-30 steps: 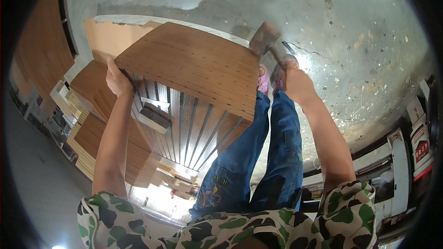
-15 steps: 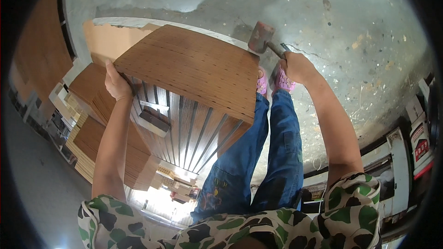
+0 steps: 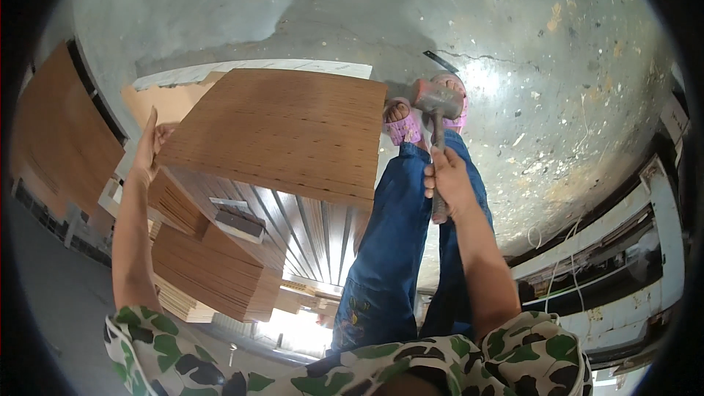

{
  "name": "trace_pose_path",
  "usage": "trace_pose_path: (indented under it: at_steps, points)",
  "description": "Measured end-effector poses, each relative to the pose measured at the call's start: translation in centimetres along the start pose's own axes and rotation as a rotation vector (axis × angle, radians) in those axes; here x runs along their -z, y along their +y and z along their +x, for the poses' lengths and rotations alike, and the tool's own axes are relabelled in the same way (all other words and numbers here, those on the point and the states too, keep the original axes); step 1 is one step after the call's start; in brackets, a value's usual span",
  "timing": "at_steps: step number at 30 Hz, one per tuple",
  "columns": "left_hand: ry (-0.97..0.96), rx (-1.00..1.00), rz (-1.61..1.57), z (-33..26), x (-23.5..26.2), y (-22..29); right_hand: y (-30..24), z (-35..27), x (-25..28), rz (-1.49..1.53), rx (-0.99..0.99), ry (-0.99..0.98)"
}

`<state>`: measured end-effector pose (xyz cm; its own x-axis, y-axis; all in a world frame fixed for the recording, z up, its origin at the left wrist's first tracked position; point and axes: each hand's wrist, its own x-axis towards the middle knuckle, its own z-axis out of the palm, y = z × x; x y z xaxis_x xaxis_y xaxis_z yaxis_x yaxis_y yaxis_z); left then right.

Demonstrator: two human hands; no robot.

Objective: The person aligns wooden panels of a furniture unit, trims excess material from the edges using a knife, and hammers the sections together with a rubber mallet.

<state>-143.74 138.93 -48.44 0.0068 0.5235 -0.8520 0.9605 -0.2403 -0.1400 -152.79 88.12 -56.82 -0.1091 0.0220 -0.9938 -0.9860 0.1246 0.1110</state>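
A large brown wood-grain panel [image 3: 279, 132] with rows of small dark marks tops a boxy piece whose near side shows pale boards with dark gaps. At its left corner is my left hand [image 3: 151, 139], fingers stretched out and the palm against or just beside the edge; exact contact cannot be made out. My right hand [image 3: 449, 180] is closed round the handle of a mallet [image 3: 438, 99], whose worn grey head with a reddish end hangs above my feet, to the right of the panel. A dark rectangular block [image 3: 240, 226] lies by the panel's near side.
Stacked brown boards [image 3: 209, 268] stand below left, with another big brown panel [image 3: 62, 132] at far left. A pale board strip [image 3: 315, 67] lies behind the piece. A thin dark strip [image 3: 441, 61] is on the stained floor. A whitish metal frame [image 3: 664, 227] stands at right.
The mallet and my right hand have come left and nearer my body. My left hand's fingers have straightened at the corner. The view has shifted, showing the panel farther left.
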Motion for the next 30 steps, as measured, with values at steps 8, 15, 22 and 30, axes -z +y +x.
trace_pose_path:
  at_steps: [8, 15, 22, 30]
  points:
    - [-0.585, 0.182, 0.142, 13.6, 0.5, 1.9, 1.4, 0.5, -2.8, 0.005, 0.03, -0.005]
    - [-0.525, 0.127, 0.183, 12.4, -4.9, 3.0, 0.3, -0.2, -3.9, -0.077, 0.018, -0.092]
    - [-0.46, 0.195, 0.128, 11.3, -6.3, 3.8, 0.9, -0.3, -4.3, -0.101, 0.047, 0.069]
    - [-0.457, 0.218, 0.195, 12.4, -6.0, 3.5, 0.9, -0.4, -5.1, -0.015, -0.107, 0.004]
